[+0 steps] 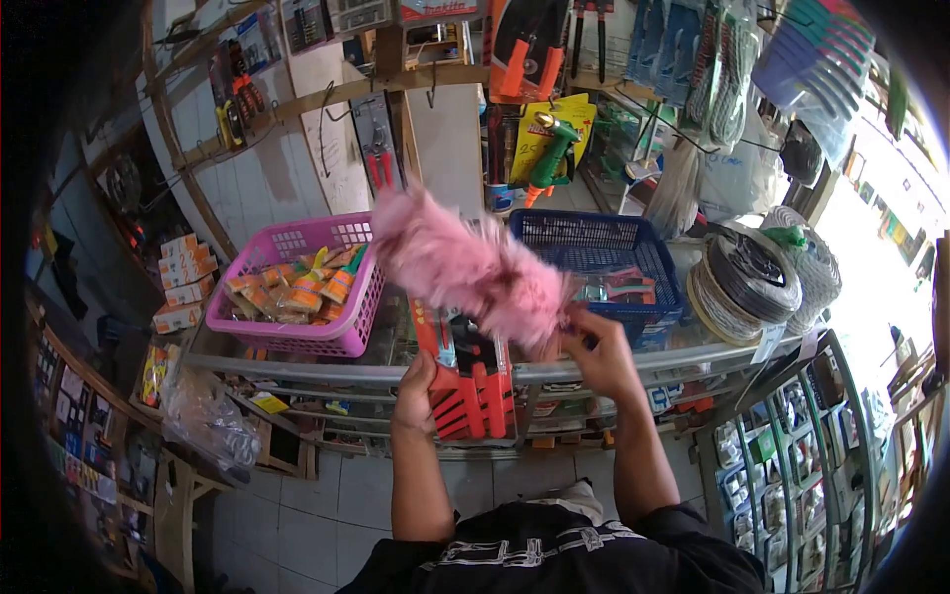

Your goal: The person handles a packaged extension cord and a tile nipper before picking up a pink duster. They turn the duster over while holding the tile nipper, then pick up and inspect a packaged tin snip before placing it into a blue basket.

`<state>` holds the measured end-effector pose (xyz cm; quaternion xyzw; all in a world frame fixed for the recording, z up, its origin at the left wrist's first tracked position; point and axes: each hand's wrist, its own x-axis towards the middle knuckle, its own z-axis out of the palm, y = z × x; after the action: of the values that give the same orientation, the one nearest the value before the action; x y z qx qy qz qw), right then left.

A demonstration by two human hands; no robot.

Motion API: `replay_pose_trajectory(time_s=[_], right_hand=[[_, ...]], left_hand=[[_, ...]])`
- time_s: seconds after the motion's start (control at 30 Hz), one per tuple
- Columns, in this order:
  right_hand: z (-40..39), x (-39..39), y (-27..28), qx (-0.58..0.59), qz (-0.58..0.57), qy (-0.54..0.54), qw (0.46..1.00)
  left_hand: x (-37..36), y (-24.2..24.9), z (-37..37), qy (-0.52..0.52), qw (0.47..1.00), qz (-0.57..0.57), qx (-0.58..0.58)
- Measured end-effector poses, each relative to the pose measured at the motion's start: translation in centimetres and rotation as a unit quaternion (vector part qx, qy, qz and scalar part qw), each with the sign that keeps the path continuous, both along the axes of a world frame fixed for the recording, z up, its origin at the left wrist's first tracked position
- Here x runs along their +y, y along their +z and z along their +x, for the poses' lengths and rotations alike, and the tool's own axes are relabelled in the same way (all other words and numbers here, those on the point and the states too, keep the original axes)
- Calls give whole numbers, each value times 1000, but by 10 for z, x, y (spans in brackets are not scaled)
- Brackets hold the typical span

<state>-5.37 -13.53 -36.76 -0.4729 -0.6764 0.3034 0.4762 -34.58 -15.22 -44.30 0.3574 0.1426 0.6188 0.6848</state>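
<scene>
My right hand (602, 356) is closed on the near end of a fluffy pink duster (465, 259), which is smeared by motion. The duster stretches up and to the left, over the glass counter. My left hand (417, 394) grips the left side of several packaged red-handled hand tools (480, 394), thumb on top. They are held at the counter's front edge, handles toward me. The duster overlaps their upper part and hides the tool heads.
A pink basket (358, 332) of small orange-labelled packets stands left on the counter (693, 368). Behind the duster is a blue basket (658, 238) with packaged items. Rope and wire spools (747, 282) stand right. A green spray nozzle (552, 158) hangs ahead among hooked tools.
</scene>
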Motion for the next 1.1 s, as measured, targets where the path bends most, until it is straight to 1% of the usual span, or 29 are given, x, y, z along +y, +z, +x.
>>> replay_pose_trajectory(time_s=[0.03, 0.07, 0.1, 0.13, 0.2, 0.23, 0.33, 0.37, 0.47, 0.5, 0.53, 0.57, 0.6, 0.67, 0.7, 0.73, 0.77, 0.8, 0.83, 0.87, 0.9, 0.93, 1.0, 1.03, 1.1], right_hand=[[4, 2, 4, -19, 52, -25, 998], [9, 4, 7, -39, 103, -49, 993], [18, 5, 17, -101, 113, -4, 988], [16, 4, 29, -130, 129, -18, 983], [4, -1, 48, -191, 158, -42, 968], [-5, -3, 50, -212, 212, -66, 952], [-28, -17, 48, -154, 139, -31, 978], [-29, -18, 44, -141, 110, -37, 983], [-22, -18, 2, -81, 158, -24, 984], [-18, -22, -3, -80, 101, 21, 991], [-15, -24, -13, -88, 54, 48, 994], [-7, -22, -24, -110, 72, 64, 989], [-3, -20, -32, -131, 91, 80, 984], [-7, -23, -38, -115, 80, 38, 989], [-9, -23, -38, -106, 73, 15, 992], [-9, -25, -32, -125, 80, 39, 988], [-9, -29, -23, -145, 87, 63, 984], [-10, -32, -16, -163, 93, 85, 979], [-12, -31, -12, -159, 83, 73, 981], [-17, -31, -9, -154, 72, 60, 984], [-22, -31, -8, -149, 59, 47, 986], [-29, -32, -9, -115, 74, 37, 990], [-45, -32, -10, -43, 107, 18, 993], [-49, -30, -12, -14, 59, 17, 998], [-54, -30, -19, 43, -42, 14, 998]], left_hand=[[-4, 5, -1, -4, 1000, 2, 13], [-7, 6, -5, 5, 999, -5, 51], [-8, 7, -9, 15, 996, -11, 87], [-9, 8, -10, 27, 992, -15, 119], [-11, 11, -6, 38, 989, -24, 141], [-14, 12, -5, 43, 987, -31, 154], [-15, 16, 5, 59, 991, -23, 121], [-15, 19, 11, 103, 989, -11, 106], [-22, 36, 15, 153, 987, -25, 48], [-18, 24, 6, 127, 992, -13, 8], [0, -18, -18, 141, 989, 26, 40], [27, -73, -48, 156, 983, 64, 75], [15, -44, -33, 181, 982, 42, 41], [-11, 20, -2, 234, 972, 2, -24], [-11, 15, -3, 229, 972, -20, -41], [-8, 7, -5, 224, 972, -42, -57], [-4, -6, -7, 237, 971, -15, 9], [-5, -8, -7, 248, 966, 10, 76], [-6, -10, -3, 191, 981, -21, -7], [-7, -12, 2, 139, 984, -59, -90], [-9, -13, 7, 153, 983, -73, -71], [-10, -13, 12, 167, 981, -86, -52], [-17, -1, 24, 103, 987, -47, -116], [-22, 9, 31, 71, 986, -27, -148], [-27, 28, 42, 49, 986, -27, -158]])
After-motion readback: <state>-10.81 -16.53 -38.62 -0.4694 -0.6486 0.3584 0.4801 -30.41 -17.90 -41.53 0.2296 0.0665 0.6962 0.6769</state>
